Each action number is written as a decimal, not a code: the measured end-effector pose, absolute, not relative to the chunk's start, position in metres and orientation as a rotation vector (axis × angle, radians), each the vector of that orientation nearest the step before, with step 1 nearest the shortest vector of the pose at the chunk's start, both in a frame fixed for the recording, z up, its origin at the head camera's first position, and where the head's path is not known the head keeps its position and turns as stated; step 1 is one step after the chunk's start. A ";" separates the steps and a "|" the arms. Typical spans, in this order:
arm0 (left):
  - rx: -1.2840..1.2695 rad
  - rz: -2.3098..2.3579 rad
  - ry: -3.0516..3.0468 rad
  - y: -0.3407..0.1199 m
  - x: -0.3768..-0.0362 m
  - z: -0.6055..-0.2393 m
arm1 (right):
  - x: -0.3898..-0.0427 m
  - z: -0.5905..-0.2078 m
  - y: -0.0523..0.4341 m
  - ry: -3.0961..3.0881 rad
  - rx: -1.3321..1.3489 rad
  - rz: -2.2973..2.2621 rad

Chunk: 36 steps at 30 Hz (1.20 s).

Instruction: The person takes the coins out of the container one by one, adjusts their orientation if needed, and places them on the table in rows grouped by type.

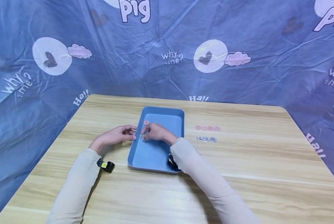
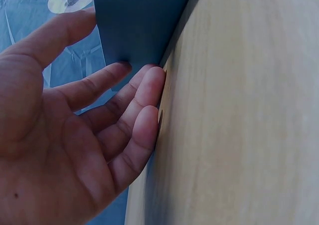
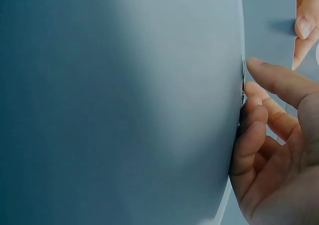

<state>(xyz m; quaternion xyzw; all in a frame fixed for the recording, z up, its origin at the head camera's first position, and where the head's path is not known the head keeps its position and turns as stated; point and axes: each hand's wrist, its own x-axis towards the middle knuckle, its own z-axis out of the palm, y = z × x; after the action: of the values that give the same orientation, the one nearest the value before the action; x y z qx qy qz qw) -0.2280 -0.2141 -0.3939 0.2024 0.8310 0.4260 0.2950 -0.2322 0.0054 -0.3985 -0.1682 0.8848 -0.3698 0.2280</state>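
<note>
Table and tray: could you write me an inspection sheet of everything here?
Surface: wooden table, light grain.
Job's things: blue tray; pink coin and clear coin inside it.
Clutter: row of four pink coins and row of three clear coins on the table, right of the tray.
Hands: left hand rests at the tray's left rim, fingers relaxed; right hand touches the clear coin, grip unclear.
Cables: nothing seen.
Surroundings: blue cartoon cloth behind and at both sides.
</note>
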 end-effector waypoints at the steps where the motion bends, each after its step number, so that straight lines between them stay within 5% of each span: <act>1: 0.536 1.135 2.210 -0.214 -0.228 -0.394 | -0.232 -0.398 0.005 2.441 -0.463 -1.011; 36: 0.537 1.126 2.237 -0.213 -0.228 -0.396 | -0.226 -0.392 0.005 2.699 -0.789 -0.408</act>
<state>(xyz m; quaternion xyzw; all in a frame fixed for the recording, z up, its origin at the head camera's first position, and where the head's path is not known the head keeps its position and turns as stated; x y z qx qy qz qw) -0.2279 -0.2134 -0.3960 0.2010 0.8369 0.4212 0.2859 -0.2261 0.0051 -0.3917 -0.2745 0.9392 -0.1419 0.1496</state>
